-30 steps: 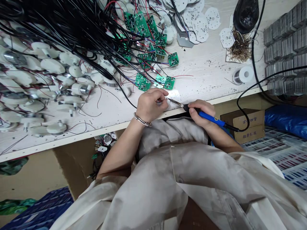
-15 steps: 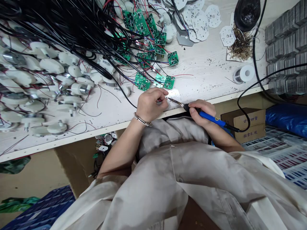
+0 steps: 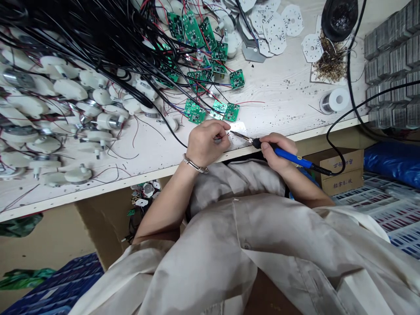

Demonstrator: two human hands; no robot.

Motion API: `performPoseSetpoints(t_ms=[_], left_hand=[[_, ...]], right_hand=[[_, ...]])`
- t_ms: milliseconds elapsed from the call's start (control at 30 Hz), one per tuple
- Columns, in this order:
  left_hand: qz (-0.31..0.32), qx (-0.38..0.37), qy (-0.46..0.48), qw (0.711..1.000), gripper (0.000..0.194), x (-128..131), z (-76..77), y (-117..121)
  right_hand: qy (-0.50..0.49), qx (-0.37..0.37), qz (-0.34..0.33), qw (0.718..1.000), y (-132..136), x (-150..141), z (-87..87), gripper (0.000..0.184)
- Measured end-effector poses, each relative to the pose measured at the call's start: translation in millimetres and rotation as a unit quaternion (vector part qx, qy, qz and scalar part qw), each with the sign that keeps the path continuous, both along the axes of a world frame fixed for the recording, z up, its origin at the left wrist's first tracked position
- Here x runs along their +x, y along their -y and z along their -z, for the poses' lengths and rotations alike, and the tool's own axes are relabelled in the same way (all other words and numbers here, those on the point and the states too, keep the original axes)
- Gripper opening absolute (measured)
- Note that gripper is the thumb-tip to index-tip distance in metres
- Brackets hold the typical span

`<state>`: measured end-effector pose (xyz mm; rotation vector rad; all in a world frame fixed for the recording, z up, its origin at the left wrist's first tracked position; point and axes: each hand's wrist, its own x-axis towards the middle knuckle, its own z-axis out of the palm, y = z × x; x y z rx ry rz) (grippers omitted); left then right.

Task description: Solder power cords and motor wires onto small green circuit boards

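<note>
My left hand [image 3: 206, 142] rests on the front edge of the white bench [image 3: 282, 94], fingers curled and pinched on a small metal part that I cannot name. My right hand [image 3: 277, 151] grips a blue-handled soldering iron [image 3: 288, 156]; its tip [image 3: 233, 132] touches the spot just right of my left fingertips. Several small green circuit boards [image 3: 226, 111] with red and black wires lie just beyond the hands.
White motor housings [image 3: 67, 89] and a thick bundle of black wires [image 3: 82, 30] fill the bench's left. Round white boards [image 3: 274, 30], a solder spool [image 3: 334, 101], an iron stand [image 3: 339, 17] and solder scraps lie at right. Cardboard boxes [image 3: 341, 168] stand below.
The soldering iron's tip and my right hand have shifted slightly up and left towards my left fingertips. My left hand has stayed in place.
</note>
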<state>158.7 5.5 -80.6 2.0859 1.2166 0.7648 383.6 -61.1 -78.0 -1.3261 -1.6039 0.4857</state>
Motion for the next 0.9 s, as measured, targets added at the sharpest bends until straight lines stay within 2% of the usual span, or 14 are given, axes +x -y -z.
performPoseSetpoints(t_ms=[200, 400, 533, 633, 767, 900], left_hand=[[0.0, -0.008, -0.006, 1.0, 0.014, 0.0, -0.7, -0.3], [0.005, 0.017, 0.006, 1.0, 0.013, -0.3, 0.4, -0.3], [0.004, 0.011, 0.003, 1.0, 0.013, -0.1, 0.6, 0.1], [0.007, 0.017, 0.01, 1.0, 0.013, 0.2, 0.7, 0.4], [0.003, 0.006, 0.0, 1.0, 0.014, 0.7, 0.9, 0.1], [0.003, 0.008, -0.002, 1.0, 0.013, 0.4, 1.9, -0.6]], right_hand=[[0.02, -0.015, 0.009, 1.0, -3.6, 0.1, 1.0, 0.018], [-0.04, -0.024, -0.031, 0.998, -8.2, -2.1, -5.6, 0.016], [-0.063, -0.071, -0.006, 0.995, -7.0, -1.6, -3.0, 0.018], [-0.081, -0.065, 0.0, 0.995, -7.1, -1.3, -2.6, 0.016], [-0.056, -0.079, -0.02, 0.995, -8.3, -1.3, -5.0, 0.019], [-0.068, -0.078, 0.013, 0.994, -4.4, -0.4, 1.1, 0.025]])
